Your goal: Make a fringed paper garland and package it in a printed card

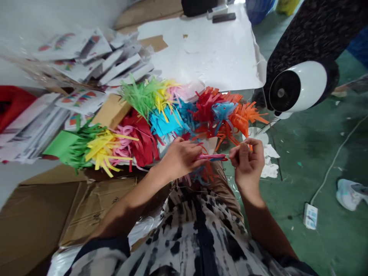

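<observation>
Pink paper strip (211, 156) runs between two hands, pinched at both ends: the left hand (179, 159) is curled closed around one end, and the right hand (248, 163) grips the other between thumb and forefinger. Below them are khaki trousers (227, 188) and a black-and-white patterned shirt (195, 234), with loose blue and orange strands (201, 174) just under the hands. Flattened cardboard (37, 218) lies to the left. Just past the hands, three fringed paper bundles (152, 111) sit in a row, in red, orange, blue, green, yellow and pink, beside one green card (59, 147). Two heaps of printed sheets (86, 53) lie beyond on the left, with one white sheet (201, 50) farther on. To the right stands one white fan (299, 86); on the green floor (324, 153) lie one power socket (310, 216) and one shoe (349, 193)
</observation>
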The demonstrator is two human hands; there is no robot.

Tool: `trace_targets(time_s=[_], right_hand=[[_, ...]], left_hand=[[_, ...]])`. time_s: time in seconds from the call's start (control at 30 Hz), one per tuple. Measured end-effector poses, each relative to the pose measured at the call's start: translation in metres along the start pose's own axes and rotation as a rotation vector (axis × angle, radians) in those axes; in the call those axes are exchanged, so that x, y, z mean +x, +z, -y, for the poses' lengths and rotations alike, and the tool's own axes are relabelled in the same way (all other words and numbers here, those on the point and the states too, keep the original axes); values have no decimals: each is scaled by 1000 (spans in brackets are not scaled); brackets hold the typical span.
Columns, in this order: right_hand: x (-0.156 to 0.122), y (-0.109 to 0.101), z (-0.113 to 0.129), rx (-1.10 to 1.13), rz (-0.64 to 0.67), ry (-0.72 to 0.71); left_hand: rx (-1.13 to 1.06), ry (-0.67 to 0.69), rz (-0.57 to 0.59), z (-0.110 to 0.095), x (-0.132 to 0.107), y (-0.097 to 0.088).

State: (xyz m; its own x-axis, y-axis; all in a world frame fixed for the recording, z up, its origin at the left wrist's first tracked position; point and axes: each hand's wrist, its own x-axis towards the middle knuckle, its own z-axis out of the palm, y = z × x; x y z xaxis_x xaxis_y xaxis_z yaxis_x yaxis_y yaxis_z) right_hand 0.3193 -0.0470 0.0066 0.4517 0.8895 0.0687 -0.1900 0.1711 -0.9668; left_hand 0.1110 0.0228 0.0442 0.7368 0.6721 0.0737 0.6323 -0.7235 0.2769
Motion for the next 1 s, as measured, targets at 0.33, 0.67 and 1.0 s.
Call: trace_targets(time_s=[0.33,0.67,1.0], right_hand=[[0,1,-26,-89,48,54],[1,-1,-31,-189,69,31],[2,0,-30,-188,25,39]], left_hand=[[299,-570,-233,74,6,-56],[341,-896,-207,93,29,-45],[379,-929,-238,118,37,-60]])
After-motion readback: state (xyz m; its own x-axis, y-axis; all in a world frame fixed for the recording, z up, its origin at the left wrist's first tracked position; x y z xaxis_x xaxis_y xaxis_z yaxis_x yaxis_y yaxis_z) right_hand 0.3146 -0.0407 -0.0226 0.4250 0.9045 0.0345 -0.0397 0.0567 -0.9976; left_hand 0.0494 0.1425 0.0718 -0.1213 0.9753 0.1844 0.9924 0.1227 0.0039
